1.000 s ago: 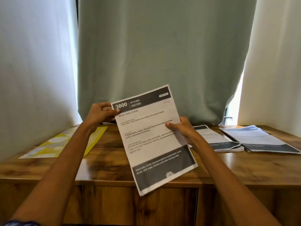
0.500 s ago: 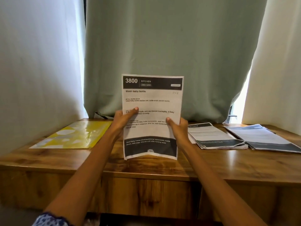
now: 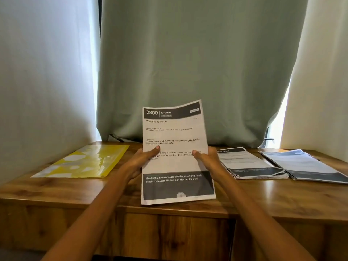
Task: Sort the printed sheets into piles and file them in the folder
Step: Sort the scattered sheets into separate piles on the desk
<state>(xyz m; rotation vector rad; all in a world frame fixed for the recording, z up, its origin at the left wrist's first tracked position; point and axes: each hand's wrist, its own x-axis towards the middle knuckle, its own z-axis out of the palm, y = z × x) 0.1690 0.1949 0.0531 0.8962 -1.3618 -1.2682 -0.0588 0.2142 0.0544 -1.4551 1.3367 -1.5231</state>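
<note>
Left hand [image 3: 140,161] pinches left edge of printed sheet [image 3: 176,147], thumb on front; right hand [image 3: 206,159] pinches right edge likewise. Sheet — headed "3800 KITCHEN" — upright over tabletop [image 3: 169,206] middle, bottom edge near front edge. Yellow folder [image 3: 84,162] flat at left end. Two paper piles at right end: nearer pile [image 3: 248,162], far-right pile [image 3: 305,166], just beside each other.

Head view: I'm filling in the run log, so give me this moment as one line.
phase: sorting | left hand and right hand: hold KITCHEN sheet above table | two piles right | yellow folder left, flat
</note>
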